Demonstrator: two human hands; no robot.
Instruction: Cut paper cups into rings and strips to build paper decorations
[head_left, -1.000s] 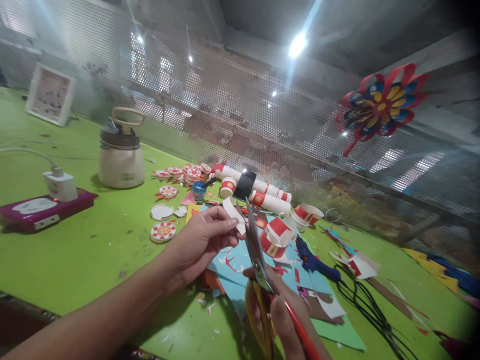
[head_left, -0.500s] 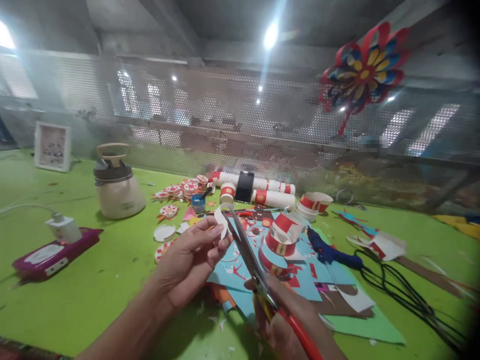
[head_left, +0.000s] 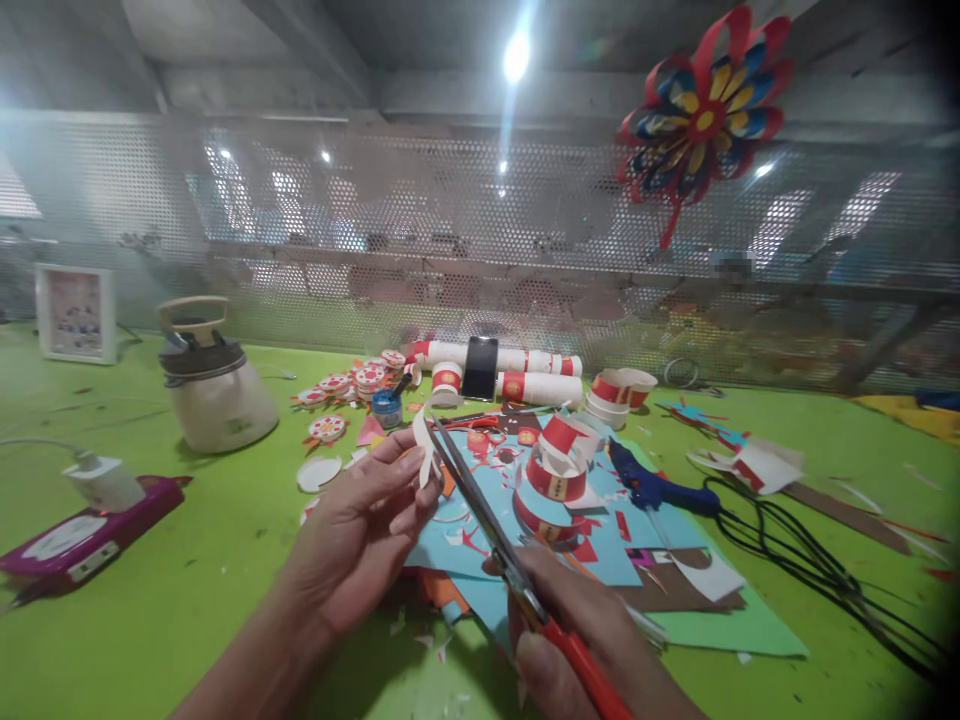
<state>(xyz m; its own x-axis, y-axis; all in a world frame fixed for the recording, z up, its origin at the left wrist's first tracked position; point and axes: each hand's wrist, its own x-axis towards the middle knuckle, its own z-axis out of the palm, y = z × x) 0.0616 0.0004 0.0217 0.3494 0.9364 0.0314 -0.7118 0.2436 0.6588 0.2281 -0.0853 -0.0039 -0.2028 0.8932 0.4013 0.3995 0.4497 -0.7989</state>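
Note:
A curved white paper strip is pinched between the thumb and fingers of my left hand. My right hand is wrapped round the red handles of a pair of scissors, whose blades point up and left. The blade tips are just right of the strip; whether they touch it I cannot tell. Below and beyond the hands lie light blue paper sheets strewn with red and white scraps. Cut red-and-white paper cup rings stand on them.
A blue glue gun with a black cable lies at the right. Behind are stacked paper cups, a phone and a blue jar. At the left are a jug, a purple power strip and a photo frame.
The view has turned slightly, so the table's objects sit a little further left. Both hands keep their holds, and the scissor blades look closer together.

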